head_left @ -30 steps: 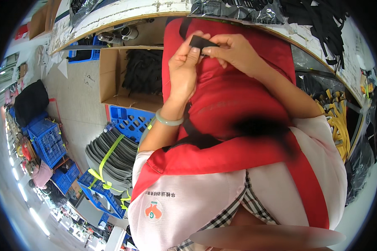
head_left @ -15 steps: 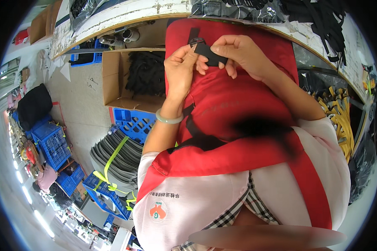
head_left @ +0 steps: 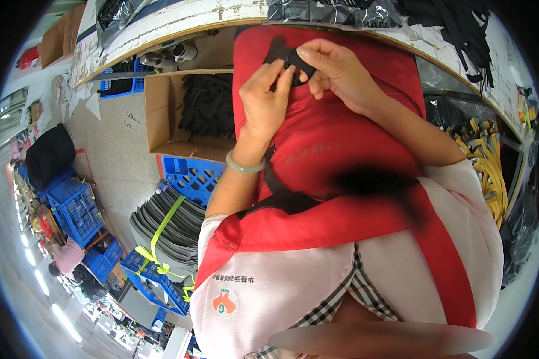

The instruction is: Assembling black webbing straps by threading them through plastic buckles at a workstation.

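Grey concrete floor (head_left: pixel 111 149) crowded with blue crates (head_left: pixel 75 206) and a cardboard box (head_left: pixel 161 110)

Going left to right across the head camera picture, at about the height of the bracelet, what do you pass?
Blue plastic crate → cardboard box of black pieces → left hand → small black piece held by both hands → right hand → yellow straps.

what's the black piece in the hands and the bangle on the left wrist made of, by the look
Black piece: looks like matte woven strap or fabric, flat and without shine; too small to be sure. Bangle: pale green, smooth and glossy, slightly translucent, so probably jade-like stone or glass. Both the left hand and the right hand pinch the piece.
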